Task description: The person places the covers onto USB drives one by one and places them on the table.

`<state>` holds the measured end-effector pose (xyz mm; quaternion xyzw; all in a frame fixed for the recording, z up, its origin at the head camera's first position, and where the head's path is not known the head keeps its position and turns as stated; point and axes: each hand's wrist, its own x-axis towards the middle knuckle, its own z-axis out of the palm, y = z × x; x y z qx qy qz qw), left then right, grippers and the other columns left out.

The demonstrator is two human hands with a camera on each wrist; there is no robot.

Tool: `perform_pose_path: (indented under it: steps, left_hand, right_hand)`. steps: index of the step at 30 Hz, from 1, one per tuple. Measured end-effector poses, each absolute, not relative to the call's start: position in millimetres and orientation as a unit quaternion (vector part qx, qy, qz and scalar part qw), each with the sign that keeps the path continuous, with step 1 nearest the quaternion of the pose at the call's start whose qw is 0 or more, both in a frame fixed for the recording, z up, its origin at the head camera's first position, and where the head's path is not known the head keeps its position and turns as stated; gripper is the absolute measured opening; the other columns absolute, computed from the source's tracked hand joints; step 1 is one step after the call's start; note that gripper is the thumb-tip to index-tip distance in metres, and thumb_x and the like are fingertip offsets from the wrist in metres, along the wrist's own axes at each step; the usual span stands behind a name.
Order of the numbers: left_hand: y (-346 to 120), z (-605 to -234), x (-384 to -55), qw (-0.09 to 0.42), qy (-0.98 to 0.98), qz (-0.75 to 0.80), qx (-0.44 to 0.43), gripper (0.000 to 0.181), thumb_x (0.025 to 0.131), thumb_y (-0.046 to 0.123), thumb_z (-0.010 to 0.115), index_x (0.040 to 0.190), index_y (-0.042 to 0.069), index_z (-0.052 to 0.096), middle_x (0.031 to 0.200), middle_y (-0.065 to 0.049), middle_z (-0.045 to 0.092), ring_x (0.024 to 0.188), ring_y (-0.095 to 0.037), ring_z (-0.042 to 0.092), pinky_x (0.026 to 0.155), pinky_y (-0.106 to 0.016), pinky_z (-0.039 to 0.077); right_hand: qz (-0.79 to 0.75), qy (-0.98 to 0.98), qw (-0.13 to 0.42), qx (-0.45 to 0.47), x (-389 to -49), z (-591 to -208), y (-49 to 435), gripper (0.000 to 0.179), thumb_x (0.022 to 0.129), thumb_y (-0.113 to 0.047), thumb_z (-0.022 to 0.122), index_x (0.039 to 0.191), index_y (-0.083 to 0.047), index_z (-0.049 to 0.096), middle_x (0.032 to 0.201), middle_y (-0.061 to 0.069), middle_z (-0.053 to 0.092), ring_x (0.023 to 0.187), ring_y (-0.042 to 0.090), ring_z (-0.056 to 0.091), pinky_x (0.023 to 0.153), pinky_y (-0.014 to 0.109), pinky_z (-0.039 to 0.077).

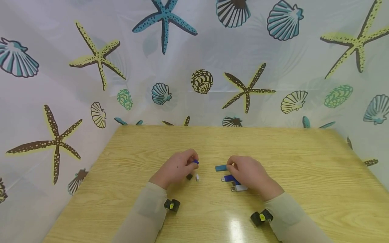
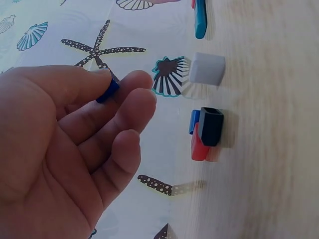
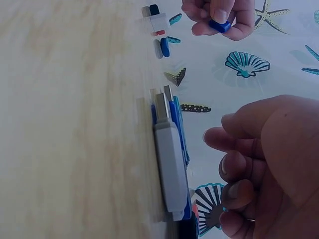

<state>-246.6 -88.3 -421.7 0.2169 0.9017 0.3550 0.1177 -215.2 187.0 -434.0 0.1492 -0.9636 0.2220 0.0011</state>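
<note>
My left hand (image 1: pixel 179 166) pinches a small blue cap (image 2: pixel 107 92) between thumb and index finger, above the table. Below it lie a white cap (image 1: pixel 197 177), a black cap (image 1: pixel 189 176) and, in the left wrist view, a red cap (image 2: pixel 199 145). The right hand (image 1: pixel 247 170) is over a group of USB sticks, its fingers loosely bent with nothing between them in the right wrist view. A teal stick (image 1: pixel 221 168) shows beside its fingertips. Nearer me are a blue USB stick (image 1: pixel 228 178) and a white USB stick (image 3: pixel 171 169) with bare metal connectors, partly hidden by the hand.
The wooden table (image 1: pixel 146 145) runs back to a white curtain (image 1: pixel 182 108) printed with starfish and shells, which also hangs along both sides. Black camera mounts (image 1: pixel 172 205) sit on the wrists over light sleeves (image 1: pixel 143 209).
</note>
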Motion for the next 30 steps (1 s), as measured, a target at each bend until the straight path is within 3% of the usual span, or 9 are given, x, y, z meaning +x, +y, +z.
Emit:
perform_pose_path:
  steps: [7,16,30]
  left_hand:
    - [-85.7,-421.5,-245.9,0.137,0.894,0.374,0.204,0.010,0.103,0.025,0.062,0.112,0.023,0.057,0.096,0.003,0.067,0.082,-0.021,0.068,0.065,-0.035,0.052]
    - [-86.4,-421.5,-245.0,0.116,0.900,0.360,0.217,0.012,0.103,0.024,0.061,0.114,0.022,0.057,0.095,0.001,0.068,0.079,-0.024,0.068,0.061,-0.035,0.051]
    - [-85.9,-422.7,-243.3,0.100,0.905,0.344,0.231,0.017,0.102,0.026,0.063,0.118,0.021,0.061,0.097,-0.001,0.069,0.072,-0.015,0.062,0.064,-0.034,0.051]
  right_hand:
    - [0.224,-0.959,-0.014,0.171,-215.9,-433.2,186.5,0.005,0.097,-0.023,0.066,0.096,-0.021,0.070,0.064,-0.006,0.050,0.054,0.012,0.043,0.051,0.031,0.035]
    - [0.213,-0.958,-0.032,0.188,-218.3,-437.9,187.6,0.007,0.094,-0.023,0.069,0.097,-0.018,0.072,0.075,-0.008,0.055,0.064,0.013,0.048,0.060,0.033,0.043]
    - [0.194,-0.959,-0.058,0.199,-214.8,-436.6,186.8,0.012,0.088,-0.011,0.069,0.098,-0.016,0.072,0.083,-0.007,0.055,0.069,0.014,0.048,0.065,0.034,0.042]
